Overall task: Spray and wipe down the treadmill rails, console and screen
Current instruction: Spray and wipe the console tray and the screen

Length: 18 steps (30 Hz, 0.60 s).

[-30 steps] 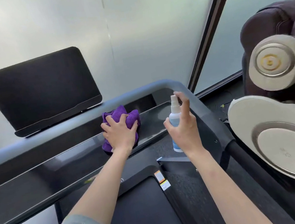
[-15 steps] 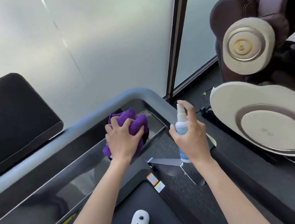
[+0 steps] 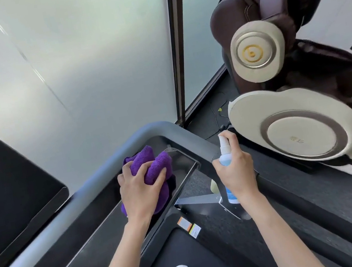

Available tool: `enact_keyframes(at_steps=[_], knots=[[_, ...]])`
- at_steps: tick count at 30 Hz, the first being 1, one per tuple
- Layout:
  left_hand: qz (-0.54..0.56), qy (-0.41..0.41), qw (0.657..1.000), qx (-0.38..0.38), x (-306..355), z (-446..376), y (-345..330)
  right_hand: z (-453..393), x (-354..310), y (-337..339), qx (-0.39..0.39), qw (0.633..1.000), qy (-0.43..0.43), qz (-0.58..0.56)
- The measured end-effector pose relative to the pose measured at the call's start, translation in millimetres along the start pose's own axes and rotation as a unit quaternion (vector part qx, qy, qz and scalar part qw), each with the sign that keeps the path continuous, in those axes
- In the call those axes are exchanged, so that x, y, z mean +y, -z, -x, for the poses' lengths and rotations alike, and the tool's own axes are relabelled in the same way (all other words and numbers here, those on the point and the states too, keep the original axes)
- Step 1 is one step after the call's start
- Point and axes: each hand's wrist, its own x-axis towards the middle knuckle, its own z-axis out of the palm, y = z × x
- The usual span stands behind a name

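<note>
The left hand [image 3: 142,192] grips the bunched purple microfibre cloth [image 3: 150,168] on the glossy black console panel [image 3: 182,164]; sweep into the corner. The right hand [image 3: 235,170] holds the small blue spray bottle [image 3: 225,160].

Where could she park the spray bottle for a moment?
The glossy console is bare left of the left hand and purple cloth, below the grey rail. The right corner is crowded: cloth, right hand, bottle.
</note>
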Motion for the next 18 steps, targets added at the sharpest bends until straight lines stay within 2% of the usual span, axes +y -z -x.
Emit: enact_keyframes(at_steps=[4, 9, 15, 18], knots=[[0.003, -0.009, 1.0, -0.008, 1.2, -7.1, -1.7, 5.3, -2.0, 3.9, 0.0, 1.0, 0.013, -0.016], [0.0, -0.028, 1.0, -0.015, 2.6, -11.7, -8.0, 15.2, 1.5, 9.5, -0.047, 0.999, 0.004, -0.01], [-0.021, -0.042, 0.999, -0.018, 0.5, -13.3, -16.7, 24.6, 5.9, 12.6, 0.024, 0.999, 0.011, -0.032], [-0.034, -0.043, 0.998, -0.019, -0.1, -13.3, -19.1, 20.6, 4.5, 11.8, -0.008, 1.0, 0.01, -0.027]])
